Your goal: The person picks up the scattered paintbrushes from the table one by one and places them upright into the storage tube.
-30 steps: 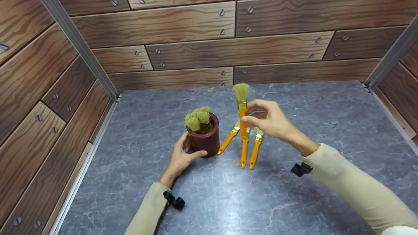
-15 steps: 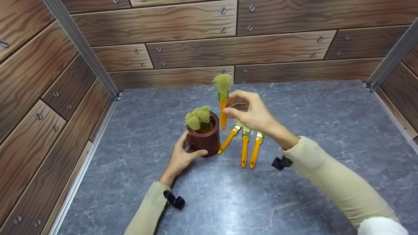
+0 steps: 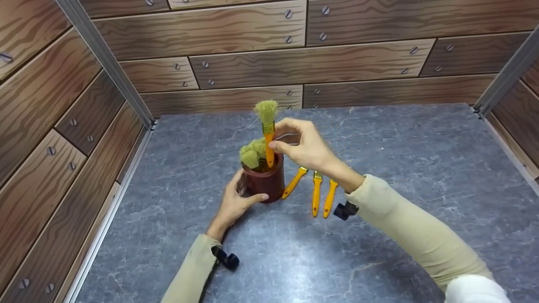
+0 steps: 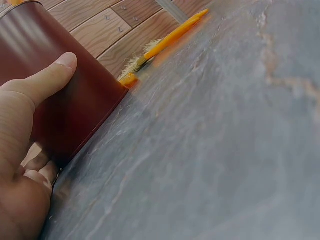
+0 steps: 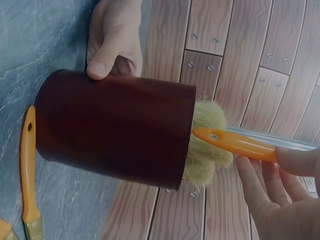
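A dark red-brown cylindrical cup (image 3: 265,185) stands on the table, with the bristle heads of several paintbrushes (image 3: 251,155) showing at its mouth. My left hand (image 3: 231,202) grips the cup low on its left side, thumb across the front. My right hand (image 3: 305,145) pinches a paintbrush (image 3: 268,134) by its orange handle, bristles up. Its handle end is right at the cup's rim, as the right wrist view also shows. Three more paintbrushes (image 3: 316,195) lie on the table right of the cup, their bristle ends partly hidden behind my right hand and forearm.
The table (image 3: 168,261) has a grey marbled top. Wood-patterned walls (image 3: 236,71) close it in at the back and on both sides, with metal posts (image 3: 113,67) at the corners. A black wrist mount (image 3: 346,210) hangs under the right sleeve, above the table.
My right hand has carried the paintbrush left from over the lying brushes, raising it on the way, to the mouth of the cup. My left hand and the cup have stayed put.
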`<state>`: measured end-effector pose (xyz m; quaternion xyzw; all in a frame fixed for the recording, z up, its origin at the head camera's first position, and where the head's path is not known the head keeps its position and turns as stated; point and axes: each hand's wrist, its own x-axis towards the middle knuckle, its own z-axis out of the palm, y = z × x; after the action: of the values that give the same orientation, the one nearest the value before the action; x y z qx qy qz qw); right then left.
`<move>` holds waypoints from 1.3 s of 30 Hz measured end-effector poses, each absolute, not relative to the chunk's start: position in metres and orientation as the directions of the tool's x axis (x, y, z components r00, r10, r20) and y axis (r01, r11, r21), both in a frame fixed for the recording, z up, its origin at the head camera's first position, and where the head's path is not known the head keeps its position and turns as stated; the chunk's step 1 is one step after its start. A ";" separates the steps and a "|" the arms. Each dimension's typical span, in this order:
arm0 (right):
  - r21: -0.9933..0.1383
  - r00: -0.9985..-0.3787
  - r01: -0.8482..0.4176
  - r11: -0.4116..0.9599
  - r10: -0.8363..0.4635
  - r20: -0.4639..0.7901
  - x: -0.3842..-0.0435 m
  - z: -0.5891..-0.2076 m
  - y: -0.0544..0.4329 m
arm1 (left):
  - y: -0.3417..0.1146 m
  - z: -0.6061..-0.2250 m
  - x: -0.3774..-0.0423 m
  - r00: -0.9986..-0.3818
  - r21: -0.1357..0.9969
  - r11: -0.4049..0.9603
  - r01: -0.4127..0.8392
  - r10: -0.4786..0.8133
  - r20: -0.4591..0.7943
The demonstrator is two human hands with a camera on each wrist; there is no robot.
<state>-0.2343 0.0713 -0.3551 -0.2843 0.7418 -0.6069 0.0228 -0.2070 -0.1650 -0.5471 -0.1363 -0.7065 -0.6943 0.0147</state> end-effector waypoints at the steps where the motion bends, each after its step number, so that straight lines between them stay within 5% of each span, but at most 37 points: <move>1: -0.910 -0.836 -0.401 0.109 -0.450 0.314 -0.234 -0.356 0.070 | -0.165 -0.547 -0.207 -0.963 0.978 -0.003 0.208 0.173 0.205; 18: -0.899 -0.832 -0.413 0.146 -0.461 0.308 -0.229 -0.361 0.080 | -0.162 -0.548 -0.206 -0.959 0.975 -0.002 0.221 0.182 0.217; 39: -0.803 -0.896 -0.381 0.459 -0.396 0.199 -0.224 -0.415 0.144 | -0.164 -0.546 -0.206 -0.959 0.973 -0.019 0.229 0.166 0.229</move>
<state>-0.2245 0.1439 -0.4150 -0.2274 0.8541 -0.4676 0.0082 -0.2064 -0.1638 -0.5460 -0.1411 -0.7000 -0.6997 0.0225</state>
